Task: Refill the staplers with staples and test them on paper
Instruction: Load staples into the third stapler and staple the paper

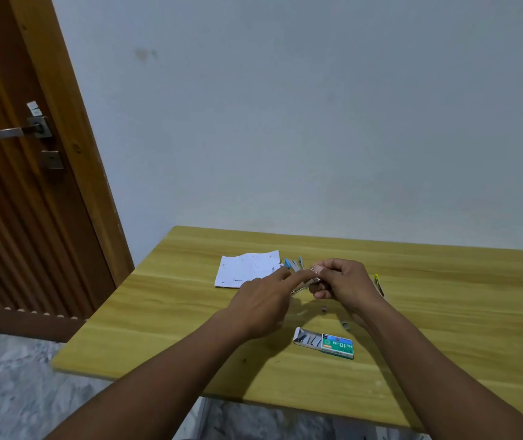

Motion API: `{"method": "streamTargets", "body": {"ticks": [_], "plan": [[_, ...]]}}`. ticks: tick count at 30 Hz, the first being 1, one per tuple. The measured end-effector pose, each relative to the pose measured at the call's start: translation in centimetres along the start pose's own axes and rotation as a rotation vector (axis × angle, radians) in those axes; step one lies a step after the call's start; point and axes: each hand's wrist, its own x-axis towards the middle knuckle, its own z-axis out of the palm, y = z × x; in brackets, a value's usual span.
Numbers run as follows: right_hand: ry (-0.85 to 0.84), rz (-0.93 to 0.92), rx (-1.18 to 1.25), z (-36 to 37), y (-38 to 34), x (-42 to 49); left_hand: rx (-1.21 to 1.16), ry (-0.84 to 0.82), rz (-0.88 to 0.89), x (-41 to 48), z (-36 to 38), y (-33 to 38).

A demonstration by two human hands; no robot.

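Note:
A small blue stapler (292,265) is opened up, held a little above the wooden table (190,312). My right hand (342,277) is closed around its metal body. My left hand (263,296) reaches in with the forefinger stretched to the metal magazine (304,282). A green staple box (325,342) lies slid open near the front, staple strips showing. Loose staple pieces (324,309) lie between the box and my hands. A white paper sheet (247,268) with marks lies left of the stapler. A yellow stapler (378,283) lies behind my right wrist, mostly hidden.
The table stands against a pale wall (317,122). A brown wooden door (25,185) with a metal handle is at the left. Grey speckled floor (6,392) shows below the table's left and front edges.

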Motion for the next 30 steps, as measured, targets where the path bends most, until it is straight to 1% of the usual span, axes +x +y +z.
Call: {"method": "streamTargets", "body": {"ticks": [3, 7, 11, 17, 23, 25, 28, 30], "plan": [[-0.006, 0.008, 0.011, -0.2, 0.0, -0.1, -0.069, 0.064, 0.015, 0.0, 0.2, -0.2], [-0.011, 0.008, 0.05, -0.4, 0.0, -0.3, -0.044, 0.09, 0.036, 0.4, 0.2, -0.3], [-0.013, 0.019, 0.058, -0.6, 0.2, -0.4, -0.205, 0.121, 0.029, 0.4, 0.7, -0.6], [-0.015, 0.022, 0.072, -0.6, 0.3, -0.7, -0.152, 0.106, 0.058, 0.3, 1.0, -0.7], [-0.033, 0.052, 0.019, -0.2, 1.1, -0.7, -0.237, 0.054, 0.045, 0.8, 1.2, -1.0], [-0.062, 0.075, 0.01, -0.3, 1.0, -0.9, -0.253, 0.045, 0.043, 0.8, 1.2, -1.1], [-0.09, 0.075, -0.081, -0.6, 1.2, -1.5, -0.27, 0.047, 0.018, 0.5, 1.6, -1.6], [-0.129, 0.01, -0.277, -1.2, 1.5, -2.2, -0.291, 0.07, -0.016, 0.2, 1.8, -2.2]]}}
